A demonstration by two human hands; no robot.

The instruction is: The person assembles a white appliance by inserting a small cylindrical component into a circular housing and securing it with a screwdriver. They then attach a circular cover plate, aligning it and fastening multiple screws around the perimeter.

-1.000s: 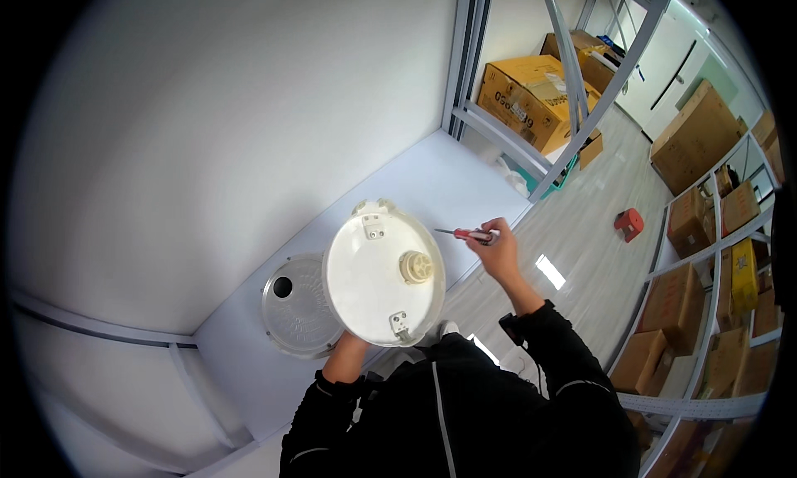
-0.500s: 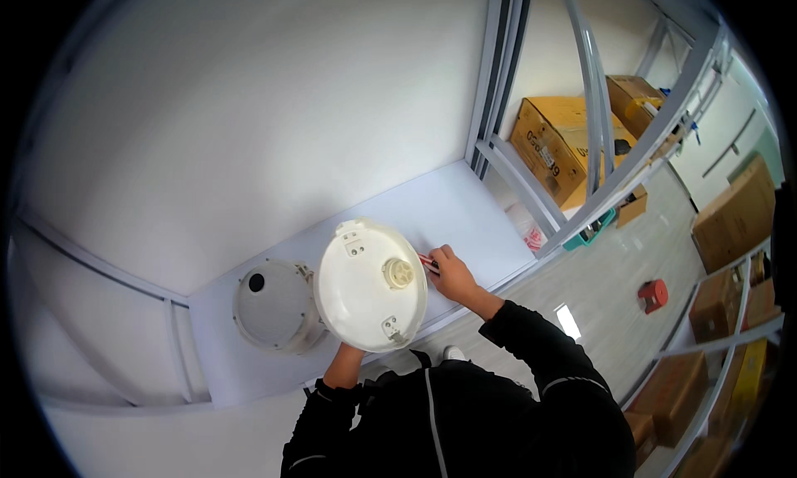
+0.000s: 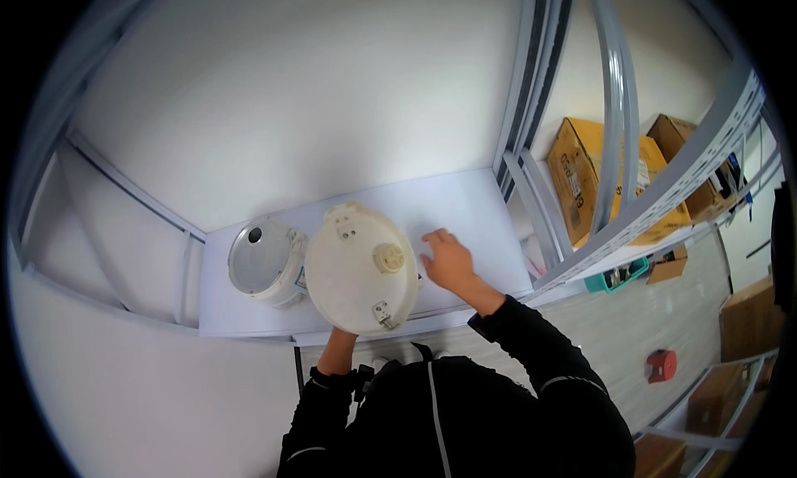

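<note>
An off-white round plastic cover (image 3: 353, 275) is held up tilted over the table, a raised ribbed cap (image 3: 388, 258) off its middle and small metal fittings near its rim. My left hand (image 3: 341, 340) holds it from below; only the wrist shows, the fingers being hidden behind the cover. To the right of the cover, my right hand (image 3: 449, 264) is open over the table, slightly blurred, its fingers apart with nothing visible in them. A small dark thing (image 3: 420, 280) peeks out at the cover's right edge. Left of the cover sits a whitish bucket (image 3: 267, 258) with a dark round spot on its top.
The pale table (image 3: 465, 208) runs along a white wall. Grey metal framing (image 3: 610, 113) rises on the right, with yellow-brown cartons (image 3: 581, 175) behind it. On the floor are a teal crate (image 3: 616, 277) and a red stool (image 3: 662, 366). Brown boxes fill shelving at lower right.
My right hand has come away from the red-and-black tool that showed in it at the cover's edge, and its fingers have spread. The whole view has shifted; the left hand still holds the cover.
</note>
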